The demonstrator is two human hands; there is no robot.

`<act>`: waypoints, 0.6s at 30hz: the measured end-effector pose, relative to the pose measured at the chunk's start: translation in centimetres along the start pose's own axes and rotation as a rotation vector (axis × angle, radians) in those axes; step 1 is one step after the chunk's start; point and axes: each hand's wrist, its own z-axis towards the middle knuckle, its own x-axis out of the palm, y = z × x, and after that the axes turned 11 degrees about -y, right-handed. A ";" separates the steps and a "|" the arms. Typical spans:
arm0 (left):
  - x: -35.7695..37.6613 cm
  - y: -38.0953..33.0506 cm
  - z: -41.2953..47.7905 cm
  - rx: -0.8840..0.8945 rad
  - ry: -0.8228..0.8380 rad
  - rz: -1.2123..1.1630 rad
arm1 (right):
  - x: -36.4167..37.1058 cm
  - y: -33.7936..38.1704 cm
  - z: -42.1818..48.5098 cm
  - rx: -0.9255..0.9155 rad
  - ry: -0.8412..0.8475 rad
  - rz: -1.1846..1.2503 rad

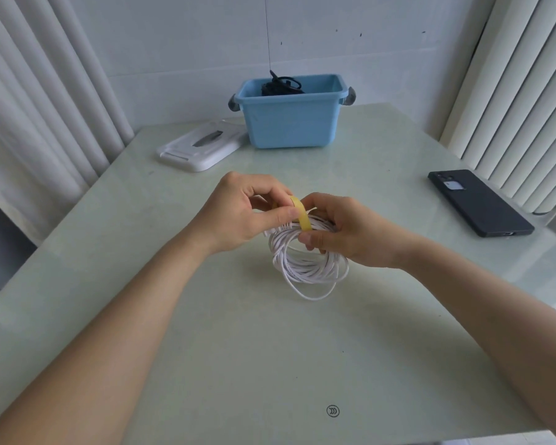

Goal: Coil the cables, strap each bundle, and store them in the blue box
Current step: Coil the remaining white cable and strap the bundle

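A coiled white cable [305,268] hangs over the middle of the table, its lower loops near the glass. My right hand [344,232] grips the top of the coil. A yellow strap [301,215] wraps over the bundle at that spot. My left hand [247,213] pinches the strap's upper end between thumb and fingers. At the back of the table stands the blue box [289,123], with a black cable bundle [280,86] inside it.
A white lid or tray [199,149] lies left of the blue box. A black phone [480,202] lies face down near the table's right edge. Curtains hang on both sides, and the pale green table [238,348] stretches toward me.
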 end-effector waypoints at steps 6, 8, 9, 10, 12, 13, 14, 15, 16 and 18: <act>-0.5 1.4 0.3 -0.111 -0.017 -0.001 | -0.4 0.3 -0.2 0.022 0.046 0.162; -0.7 1.8 0.2 -0.173 0.008 -0.014 | -0.6 0.4 -0.1 0.005 0.092 0.203; -0.7 1.9 0.2 -0.207 0.029 -0.038 | -0.7 0.4 -0.1 0.001 0.114 0.227; -0.7 2.0 0.1 -0.232 0.050 -0.058 | -0.8 0.4 -0.1 0.000 0.129 0.253; -0.5 1.9 -0.1 -0.226 0.088 -0.059 | -0.9 0.4 -0.1 0.001 0.124 0.329; -0.4 1.9 -0.3 -0.228 0.107 -0.060 | -0.9 0.3 0.0 0.005 0.106 0.375; -0.3 2.0 -0.4 -0.245 0.120 -0.076 | -1.0 0.1 0.1 0.013 0.079 0.418; -0.1 2.1 -0.6 -0.268 0.142 -0.098 | -1.0 -0.1 0.2 0.025 0.043 0.453; -0.1 2.3 -0.7 -0.288 0.176 -0.111 | -1.1 -0.3 0.4 0.044 0.000 0.473; -0.1 2.7 -1.0 -0.310 0.270 -0.122 | -1.1 -0.8 0.5 0.091 -0.088 0.463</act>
